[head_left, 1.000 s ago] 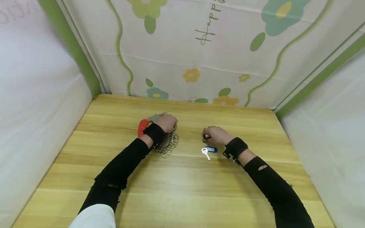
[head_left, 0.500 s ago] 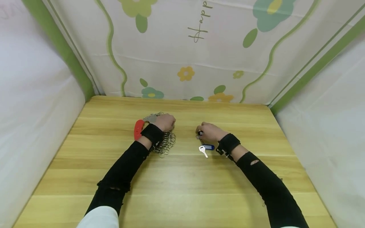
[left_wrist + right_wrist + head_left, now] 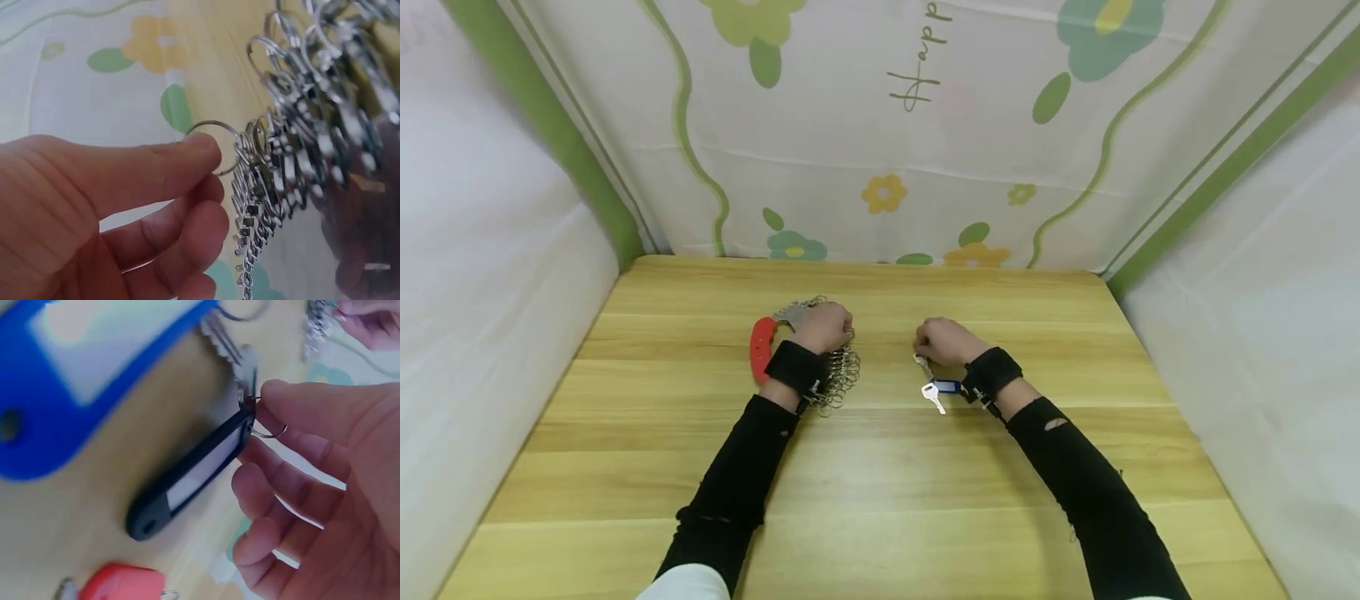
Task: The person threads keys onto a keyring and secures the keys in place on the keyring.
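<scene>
In the head view my left hand (image 3: 823, 327) is over a bunch of small metal rings (image 3: 841, 373) on a holder with a red handle (image 3: 762, 348). The left wrist view shows its thumb and forefinger pinching one split ring (image 3: 215, 123) at the bunch's edge. My right hand (image 3: 951, 342) pinches a thin key ring (image 3: 272, 434) between thumb and forefinger. On this ring hang a black key tag (image 3: 190, 472) and a key (image 3: 245, 369). Near the right hand lie a silver key (image 3: 933, 397) and a blue key tag (image 3: 947, 387).
Both hands work over a wooden table (image 3: 865, 517), with fabric walls (image 3: 820, 125) at its back and sides. A red tag-like piece (image 3: 122, 584) shows at the bottom of the right wrist view. A reddish-brown shape (image 3: 362, 237) under the rings is unclear.
My right hand has turned slightly and moved a little to the left; the black tag by its fingers is hidden from the head view now. The left hand keeps its place over the rings.
</scene>
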`<act>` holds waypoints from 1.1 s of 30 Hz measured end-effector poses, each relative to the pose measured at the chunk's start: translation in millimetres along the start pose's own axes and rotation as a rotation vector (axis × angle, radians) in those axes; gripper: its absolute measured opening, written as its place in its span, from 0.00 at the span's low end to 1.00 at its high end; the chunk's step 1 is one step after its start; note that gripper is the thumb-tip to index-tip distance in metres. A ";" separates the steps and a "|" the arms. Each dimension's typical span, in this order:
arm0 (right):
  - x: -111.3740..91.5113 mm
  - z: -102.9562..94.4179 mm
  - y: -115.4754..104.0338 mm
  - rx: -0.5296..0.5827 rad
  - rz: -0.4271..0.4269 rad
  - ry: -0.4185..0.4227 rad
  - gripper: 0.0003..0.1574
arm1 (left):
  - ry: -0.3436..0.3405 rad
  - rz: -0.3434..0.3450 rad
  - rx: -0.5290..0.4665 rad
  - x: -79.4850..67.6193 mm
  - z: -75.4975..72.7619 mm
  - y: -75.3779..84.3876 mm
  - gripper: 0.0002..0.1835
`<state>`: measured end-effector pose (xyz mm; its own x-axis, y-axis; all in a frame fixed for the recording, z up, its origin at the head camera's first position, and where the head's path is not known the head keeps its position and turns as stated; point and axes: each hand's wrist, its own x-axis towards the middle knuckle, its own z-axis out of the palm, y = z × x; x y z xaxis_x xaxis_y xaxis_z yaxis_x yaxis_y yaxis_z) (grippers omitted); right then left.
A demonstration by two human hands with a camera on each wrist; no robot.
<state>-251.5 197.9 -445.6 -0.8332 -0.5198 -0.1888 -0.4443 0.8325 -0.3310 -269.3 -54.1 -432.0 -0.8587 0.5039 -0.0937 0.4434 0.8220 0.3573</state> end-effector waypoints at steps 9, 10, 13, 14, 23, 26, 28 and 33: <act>9.4 -10.4 -1.1 0.222 0.149 0.094 0.18 | -0.025 -0.079 -0.185 1.5 10.2 1.7 0.11; 9.7 -9.9 -1.2 0.265 0.164 0.106 0.20 | -0.029 -0.086 -0.187 1.2 11.5 2.3 0.11; 9.5 -8.3 -2.0 0.398 0.216 0.136 0.23 | -0.037 -0.087 -0.187 0.5 14.3 3.8 0.09; 9.5 -7.8 -2.3 0.440 0.232 0.148 0.24 | -0.033 -0.087 -0.183 0.3 14.7 3.6 0.09; 21.0 -7.4 -5.9 0.690 0.286 0.296 0.28 | -0.015 -0.061 -0.193 2.4 12.2 -1.4 0.07; 28.6 -7.5 -7.2 0.792 0.278 0.325 0.24 | -0.027 -0.078 -0.197 1.3 10.8 -3.3 0.07; 33.7 -7.4 -8.5 0.869 0.259 0.365 0.22 | -0.023 -0.084 -0.194 0.5 10.3 -4.1 0.07; 42.2 0.5 -9.8 1.091 0.235 0.402 0.26 | -0.040 -0.060 -0.229 1.0 12.1 -3.4 0.16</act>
<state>-282.2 167.7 -450.8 -0.9869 -0.1167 -0.1109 0.0868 0.1944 -0.9771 -268.5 -53.2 -444.6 -0.8686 0.4702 -0.1560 0.3185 0.7712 0.5512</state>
